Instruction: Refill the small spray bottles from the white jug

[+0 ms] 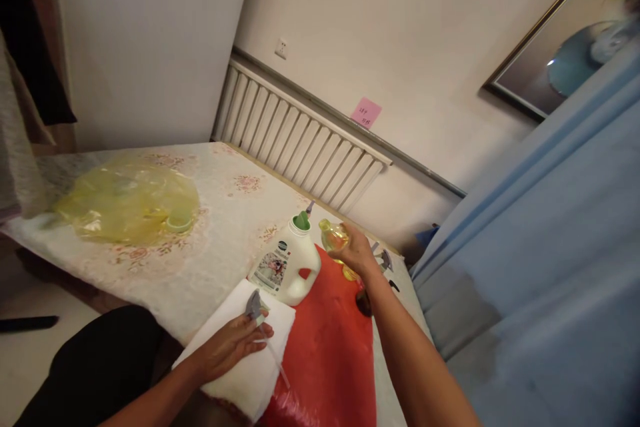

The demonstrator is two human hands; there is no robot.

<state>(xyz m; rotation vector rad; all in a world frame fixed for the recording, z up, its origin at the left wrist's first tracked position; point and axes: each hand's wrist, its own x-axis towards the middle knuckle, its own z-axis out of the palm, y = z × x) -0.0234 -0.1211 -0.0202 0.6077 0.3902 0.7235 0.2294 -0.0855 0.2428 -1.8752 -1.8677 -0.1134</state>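
My left hand (235,341) rests on a folded white cloth (240,353) and its fingers are closed on a grey spray-pump head (255,307) with a thin dip tube trailing toward me. My right hand (356,252) grips a small clear yellow bottle (334,237), tilted with its neck toward the green-topped opening of a white detergent jug (287,265). The jug stands upright on the table, at the edge of a red plastic sheet (330,353).
A crumpled yellow plastic bag (127,200) lies at the table's far left on the patterned tablecloth (220,213). More grey sprayer parts (385,260) lie behind my right hand. A white radiator (300,140) lines the wall; blue fabric (540,267) hangs at right.
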